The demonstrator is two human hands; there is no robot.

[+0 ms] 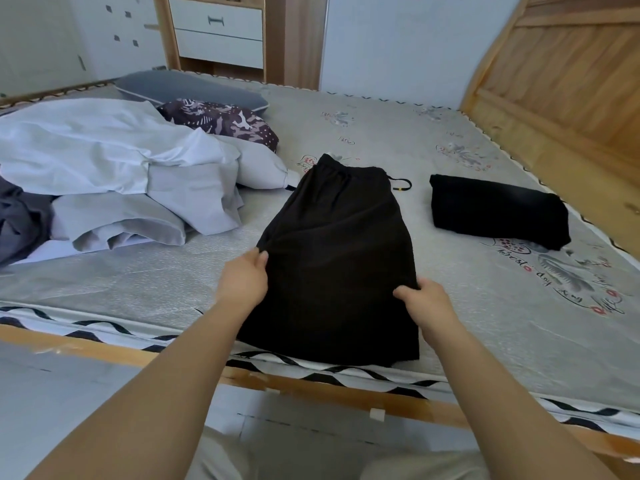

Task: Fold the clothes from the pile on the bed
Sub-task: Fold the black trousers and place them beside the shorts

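Observation:
A pair of black shorts (336,244) lies flat on the bed, folded lengthwise, waistband and drawstring at the far end. My left hand (244,277) pinches the shorts' left edge near the middle, thumb on top. On the right edge, my right hand (424,299) grips the cloth with curled fingers. A folded black garment (498,211) rests on the mattress to the right. The pile of unfolded clothes (114,174), white and grey, spreads over the left side of the bed.
The grey patterned mattress (485,306) has a wooden frame edge (311,384) close to me. A wooden headboard (561,81) rises at the right. A grey pillow (187,88) and a camouflage-print cushion (221,121) lie behind the pile. A drawer unit (218,29) stands beyond the bed.

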